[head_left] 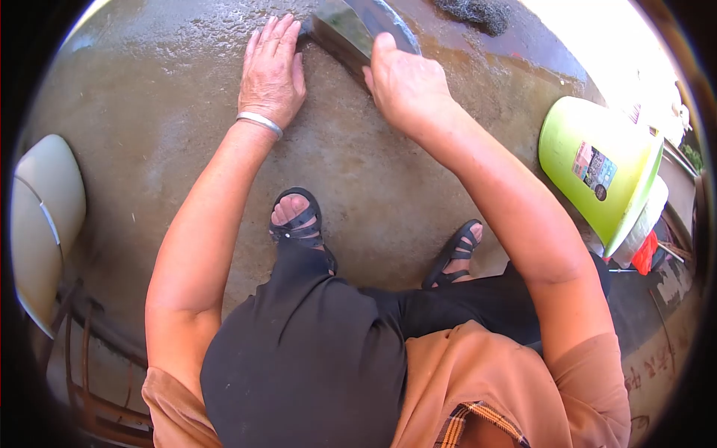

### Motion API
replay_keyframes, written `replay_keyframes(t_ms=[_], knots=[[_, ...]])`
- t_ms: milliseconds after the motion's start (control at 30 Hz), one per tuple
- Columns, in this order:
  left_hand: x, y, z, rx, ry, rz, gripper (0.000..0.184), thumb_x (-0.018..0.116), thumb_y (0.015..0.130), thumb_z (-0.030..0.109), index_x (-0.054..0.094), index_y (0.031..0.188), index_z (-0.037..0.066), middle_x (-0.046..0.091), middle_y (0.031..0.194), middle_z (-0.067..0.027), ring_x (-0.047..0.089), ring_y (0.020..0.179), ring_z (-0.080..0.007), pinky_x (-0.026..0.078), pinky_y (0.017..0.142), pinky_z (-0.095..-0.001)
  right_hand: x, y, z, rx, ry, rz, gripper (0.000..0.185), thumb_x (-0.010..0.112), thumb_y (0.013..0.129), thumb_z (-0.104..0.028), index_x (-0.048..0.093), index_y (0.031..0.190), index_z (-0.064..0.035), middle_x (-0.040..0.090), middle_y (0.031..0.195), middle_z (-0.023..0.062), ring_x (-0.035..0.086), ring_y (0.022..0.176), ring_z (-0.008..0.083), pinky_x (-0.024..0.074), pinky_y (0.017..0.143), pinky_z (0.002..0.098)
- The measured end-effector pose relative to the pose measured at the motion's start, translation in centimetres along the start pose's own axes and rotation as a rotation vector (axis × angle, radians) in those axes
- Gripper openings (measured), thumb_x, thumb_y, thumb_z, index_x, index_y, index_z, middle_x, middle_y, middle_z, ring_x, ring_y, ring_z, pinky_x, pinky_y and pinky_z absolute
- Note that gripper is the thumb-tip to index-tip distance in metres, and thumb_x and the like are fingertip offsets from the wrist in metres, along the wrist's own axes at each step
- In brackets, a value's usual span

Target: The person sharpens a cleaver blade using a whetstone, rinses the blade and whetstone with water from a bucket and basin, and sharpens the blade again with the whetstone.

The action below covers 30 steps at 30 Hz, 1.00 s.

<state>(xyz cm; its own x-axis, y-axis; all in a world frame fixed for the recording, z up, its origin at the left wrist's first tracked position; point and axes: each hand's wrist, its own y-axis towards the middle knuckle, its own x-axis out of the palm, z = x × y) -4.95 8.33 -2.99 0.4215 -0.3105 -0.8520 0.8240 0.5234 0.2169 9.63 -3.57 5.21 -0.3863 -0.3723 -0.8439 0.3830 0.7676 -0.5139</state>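
I see the right grip (407, 82) clasping a metal pan (340, 31) by its edge, probably for control; left of it, the left grip (272, 71) stretches flat, unclenched, perhaps bracing.

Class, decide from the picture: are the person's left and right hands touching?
Apart. The head view shows a clear gap between the left hand and right hand, floor visible there.

Passable floor (366, 160) between the forearms (216, 205) (sandals (305, 222) below); metal object (340, 33) blocks ahead, green bucket (582, 187) rightward
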Motion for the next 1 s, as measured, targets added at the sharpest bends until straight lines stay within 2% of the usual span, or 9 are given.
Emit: replay_keyframes(t_ms=[100, 267, 467, 567, 667, 767, 867, 967, 1000], knots=[[-0.3, 0.0, 0.5, -0.017, 0.010, -0.013, 0.048, 0.054, 0.084, 0.004, 0.045, 0.131, 0.005, 0.047, 0.136, -0.0125, 0.039, 0.130, -0.0298, 0.027, 0.111, -0.0420, -0.7, 1.5, -0.9, -0.067, -0.004, 0.092, 0.032, 0.053, 0.092, -0.026, 0.040, 0.096, 0.0028, 0.064, 0.073, 0.0234, 0.065, 0.071, 0.0394, 0.0517, 0.064, 0.0468], [-0.1, -0.1, 0.3, -0.018, -0.018, 0.016, 0.047, 0.054, 0.084, 0.005, 0.045, 0.131, 0.005, 0.048, 0.135, -0.0120, 0.041, 0.130, -0.0286, 0.027, 0.111, -0.0419, 0.1, -6.1, 2.6, 0.079, -0.026, -0.276, 0.029, 0.052, 0.091, -0.023, 0.039, 0.097, 0.0016, 0.065, 0.074, 0.0222, 0.066, 0.071, 0.0368, 0.0517, 0.066, 0.0467], [-0.2, 0.2, 0.2, -0.006, 0.000, 0.002, 0.048, 0.054, 0.083, 0.004, 0.045, 0.130, 0.005, 0.048, 0.135, -0.0119, 0.041, 0.129, -0.0288, 0.027, 0.111, -0.0420, -1.2, 1.6, -0.6, -0.009, 0.031, -0.005, 0.026, 0.050, 0.090, -0.019, 0.042, 0.097, 0.0041, 0.066, 0.079, 0.0248, 0.066, 0.076, 0.0389, 0.0519, 0.069, 0.0461], [-0.7, 0.5, 0.3, -0.027, 0.046, -0.018, 0.048, 0.054, 0.083, 0.003, 0.046, 0.130, 0.005, 0.047, 0.136, -0.0114, 0.040, 0.130, -0.0287, 0.027, 0.111, -0.0424, -1.0, 1.0, 0.2, -0.063, 0.017, 0.027, 0.033, 0.054, 0.090, -0.026, 0.040, 0.095, 0.0029, 0.064, 0.074, 0.0230, 0.065, 0.069, 0.0394, 0.0520, 0.060, 0.0466], [-0.7, 0.5, 0.4, -0.053, 0.022, -0.004, 0.047, 0.053, 0.083, 0.002, 0.046, 0.130, 0.005, 0.046, 0.137, -0.0110, 0.039, 0.131, -0.0284, 0.026, 0.111, -0.0426, -0.1, -4.9, 2.7, 0.022, -0.013, -0.179, 0.035, 0.056, 0.090, -0.027, 0.038, 0.099, 0.0030, 0.063, 0.068, 0.0215, 0.065, 0.067, 0.0379, 0.0523, 0.058, 0.0464], [-0.6, 0.0, 0.6, -0.037, -0.030, -0.016, 0.048, 0.052, 0.083, 0.000, 0.046, 0.130, 0.005, 0.046, 0.137, -0.0107, 0.039, 0.131, -0.0283, 0.026, 0.111, -0.0428, -1.2, -4.4, 2.5, 0.073, -0.054, -0.268, 0.029, 0.053, 0.090, -0.021, 0.040, 0.097, 0.0028, 0.065, 0.074, 0.0219, 0.066, 0.073, 0.0375, 0.0522, 0.066, 0.0458], [-0.9, 0.3, 0.7, -0.029, -0.002, -0.043, 0.048, 0.053, 0.083, 0.000, 0.046, 0.130, 0.005, 0.046, 0.137, -0.0103, 0.039, 0.131, -0.0281, 0.026, 0.111, -0.0427, -2.6, 2.2, 1.2, -0.001, -0.036, 0.008, 0.028, 0.053, 0.090, -0.022, 0.042, 0.097, 0.0030, 0.066, 0.078, 0.0216, 0.066, 0.076, 0.0372, 0.0524, 0.069, 0.0447], [-1.1, 0.2, 0.6, -0.020, 0.022, -0.078, 0.048, 0.053, 0.083, 0.000, 0.046, 0.130, 0.006, 0.046, 0.137, -0.0098, 0.038, 0.132, -0.0283, 0.026, 0.112, -0.0433, -3.4, 4.3, 1.7, -0.074, -0.060, 0.084, 0.028, 0.053, 0.090, -0.022, 0.043, 0.098, 0.0036, 0.066, 0.079, 0.0222, 0.066, 0.076, 0.0371, 0.0523, 0.068, 0.0447], [-1.3, 0.3, 0.6, -0.016, 0.050, -0.104, 0.048, 0.054, 0.083, 0.001, 0.046, 0.130, 0.006, 0.046, 0.137, -0.0096, 0.037, 0.132, -0.0283, 0.025, 0.112, -0.0436, -3.6, 2.6, 2.2, -0.037, -0.060, 0.008, 0.029, 0.052, 0.090, -0.022, 0.042, 0.099, 0.0035, 0.066, 0.078, 0.0224, 0.067, 0.075, 0.0369, 0.0524, 0.068, 0.0447]])
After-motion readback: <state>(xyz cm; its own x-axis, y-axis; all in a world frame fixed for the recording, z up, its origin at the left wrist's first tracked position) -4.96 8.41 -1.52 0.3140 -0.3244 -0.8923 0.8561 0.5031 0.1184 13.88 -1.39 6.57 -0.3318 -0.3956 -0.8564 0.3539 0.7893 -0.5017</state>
